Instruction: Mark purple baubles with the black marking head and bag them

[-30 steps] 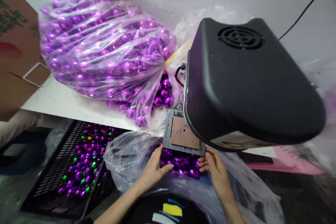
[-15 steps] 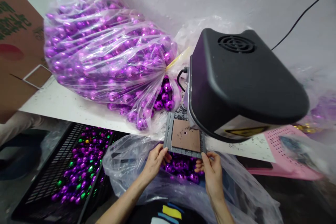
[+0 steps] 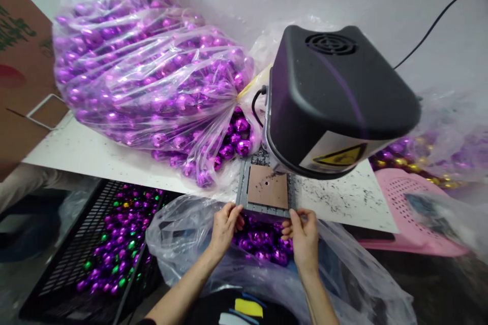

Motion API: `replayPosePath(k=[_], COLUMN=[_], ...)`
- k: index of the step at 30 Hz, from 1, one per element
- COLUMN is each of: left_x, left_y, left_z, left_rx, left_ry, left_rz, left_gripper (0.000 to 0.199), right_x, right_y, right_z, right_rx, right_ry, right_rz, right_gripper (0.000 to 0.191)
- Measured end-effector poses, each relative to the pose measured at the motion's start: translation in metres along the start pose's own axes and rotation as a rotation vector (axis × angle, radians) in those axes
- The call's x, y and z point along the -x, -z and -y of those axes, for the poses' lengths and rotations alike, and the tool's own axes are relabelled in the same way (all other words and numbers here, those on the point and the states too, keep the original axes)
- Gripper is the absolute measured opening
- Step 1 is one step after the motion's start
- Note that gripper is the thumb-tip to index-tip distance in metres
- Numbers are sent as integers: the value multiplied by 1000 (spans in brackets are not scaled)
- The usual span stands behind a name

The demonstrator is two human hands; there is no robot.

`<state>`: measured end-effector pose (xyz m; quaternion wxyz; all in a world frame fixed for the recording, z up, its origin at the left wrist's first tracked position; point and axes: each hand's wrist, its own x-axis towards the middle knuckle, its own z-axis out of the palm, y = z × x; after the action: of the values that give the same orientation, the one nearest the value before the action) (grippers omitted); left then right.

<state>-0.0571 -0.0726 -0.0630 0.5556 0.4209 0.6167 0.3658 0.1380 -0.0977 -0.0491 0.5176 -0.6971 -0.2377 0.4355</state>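
The left hand (image 3: 224, 228) is curling narrowly, its thumb touching the near-left corner of the gray plate (image 3: 267, 211); I cannot tell whether it is pinching anything. The plate is lying between the two hands, a little beyond them. The right hand (image 3: 306, 233) is mirroring this at the near-right corner, fingers bent in, and its grip is likewise unclear. Working well here is probably calling for equal pressure from both thumbs, so the plate is staying square and level, with fingertips staying clear of the brown panel (image 3: 269, 188) and its dark flecks.

Counting left to right: one cardboard box (image 3: 23, 96) is standing far left beyond the left hand. One black crate (image 3: 57, 259) is sitting left of that hand, holding uncountable purple beads (image 3: 109, 254), at least five green ones and one orange. One big tied bag (image 3: 152, 66) of purple balls is lying on the surface (image 3: 99, 144), beyond and left of the left hand. Between the hands, below the plate, many purple balls (image 3: 263, 251) are gathering in clear plastic (image 3: 183, 259). One black machine (image 3: 343, 101) is looming beyond the right hand; one pink basket (image 3: 404, 198) is sitting farther right.
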Motion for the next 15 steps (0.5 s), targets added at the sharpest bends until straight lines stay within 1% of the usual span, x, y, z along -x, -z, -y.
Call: replayPosePath(k=[3, 6, 9, 11, 13, 15], left_x=[0, 0, 1, 1, 1, 0], left_y=[-3, -8, -10, -10, -11, -12], left_z=[1, -1, -6, -9, -11, -14], left_rx=[-16, 13, 75, 102, 111, 116], left_ry=[-25, -21, 13, 42, 65, 81], left_rz=[-61, -88, -62, -30, -21, -38], left_gripper=[54, 57, 60, 62, 61, 59], right_x=[1, 2, 3, 3, 1, 0], right_y=[1, 4, 6, 7, 7, 6], right_z=[2, 3, 0, -2, -3, -4], right_rx=[18, 21, 47, 93, 148, 199], right_ry=[-29, -25, 1, 17, 35, 62], right_rz=[18, 53, 86, 83, 69, 59], right_gripper=[64, 65, 71, 72, 69, 65])
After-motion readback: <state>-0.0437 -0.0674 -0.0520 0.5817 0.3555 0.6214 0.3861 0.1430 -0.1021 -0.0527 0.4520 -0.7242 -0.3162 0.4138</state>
